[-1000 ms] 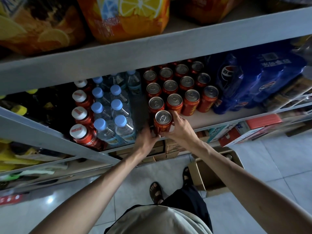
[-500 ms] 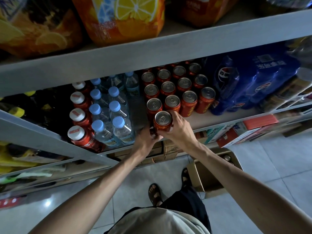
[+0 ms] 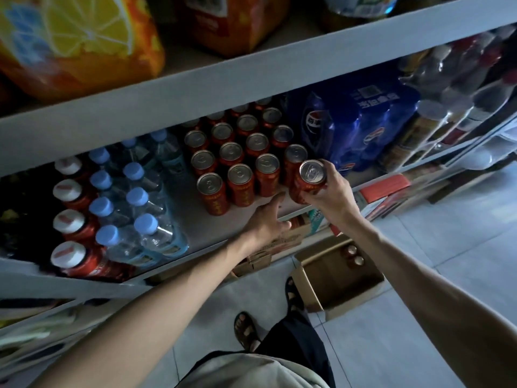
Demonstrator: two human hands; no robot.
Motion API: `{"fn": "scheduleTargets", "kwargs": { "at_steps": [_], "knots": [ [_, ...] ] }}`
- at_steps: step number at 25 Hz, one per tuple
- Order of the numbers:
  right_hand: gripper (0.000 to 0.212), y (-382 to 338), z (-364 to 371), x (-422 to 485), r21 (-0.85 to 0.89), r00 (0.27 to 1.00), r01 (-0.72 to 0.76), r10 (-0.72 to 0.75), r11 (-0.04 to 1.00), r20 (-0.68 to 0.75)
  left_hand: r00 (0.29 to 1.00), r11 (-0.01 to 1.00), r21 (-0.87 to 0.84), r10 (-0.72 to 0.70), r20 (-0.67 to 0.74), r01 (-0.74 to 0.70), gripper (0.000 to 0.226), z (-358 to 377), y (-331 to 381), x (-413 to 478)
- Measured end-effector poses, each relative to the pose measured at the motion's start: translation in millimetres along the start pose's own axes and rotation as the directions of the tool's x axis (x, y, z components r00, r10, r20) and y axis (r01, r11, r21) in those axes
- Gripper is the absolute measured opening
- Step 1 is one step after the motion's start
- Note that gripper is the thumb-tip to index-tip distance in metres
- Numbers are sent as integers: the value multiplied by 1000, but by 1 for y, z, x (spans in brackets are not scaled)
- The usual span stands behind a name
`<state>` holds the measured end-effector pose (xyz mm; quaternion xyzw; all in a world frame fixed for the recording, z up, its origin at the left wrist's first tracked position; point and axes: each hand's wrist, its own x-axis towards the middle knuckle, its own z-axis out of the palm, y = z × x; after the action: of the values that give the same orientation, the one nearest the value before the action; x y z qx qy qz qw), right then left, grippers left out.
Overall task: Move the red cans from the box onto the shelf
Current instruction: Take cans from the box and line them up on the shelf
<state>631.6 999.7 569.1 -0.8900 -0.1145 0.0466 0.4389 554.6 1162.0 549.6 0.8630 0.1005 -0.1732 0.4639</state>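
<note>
The right hand point(image 3: 334, 193) grips a red can point(image 3: 309, 182) at the shelf point(image 3: 181, 203) edge; the left hand point(image 3: 265, 221), at its 8 o'clock, fingers straight, holds nothing. This can is at 3 o'clock of the shelved cans point(image 3: 240, 163); the box point(image 3: 335, 281) is at its 6 o'clock.

The grey shelf point(image 3: 190, 214) is carrying rows of upright red cans point(image 3: 231, 152) across its middle, blue-capped water bottles point(image 3: 137, 197) standing just left of them, white-capped red bottles point(image 3: 67, 219) standing toward its left end and a blue wrapped pack point(image 3: 349, 127) sitting toward its right end, while the tiled floor point(image 3: 419, 331) below is bearing an open cardboard box point(image 3: 307, 287).
</note>
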Motion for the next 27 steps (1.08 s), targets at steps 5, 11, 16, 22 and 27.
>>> {"fn": "scheduleTargets", "kwargs": {
  "at_steps": [5,11,16,22,27],
  "knots": [
    [75,24,7,8,50,998,-47,44,998,52,999,983,-185,14,45,-5,71,17,12,27],
    [76,29,16,4,58,999,-42,42,997,-11,998,958,-286,-10,62,27,73,19,5,33],
    [74,22,20,3,33,996,-46,48,998,-79,994,943,-325,-48,103,79,73,19,2,37],
    [68,15,22,1,4,994,-57,57,998,-94,999,950,-308,-38,18,41,60,8,-3,26],
    [68,-12,29,-15,-89,998,30,-34,996,-43,972,940,-339,-106,-210,29,31,-22,-37,-20]
  ]
}}
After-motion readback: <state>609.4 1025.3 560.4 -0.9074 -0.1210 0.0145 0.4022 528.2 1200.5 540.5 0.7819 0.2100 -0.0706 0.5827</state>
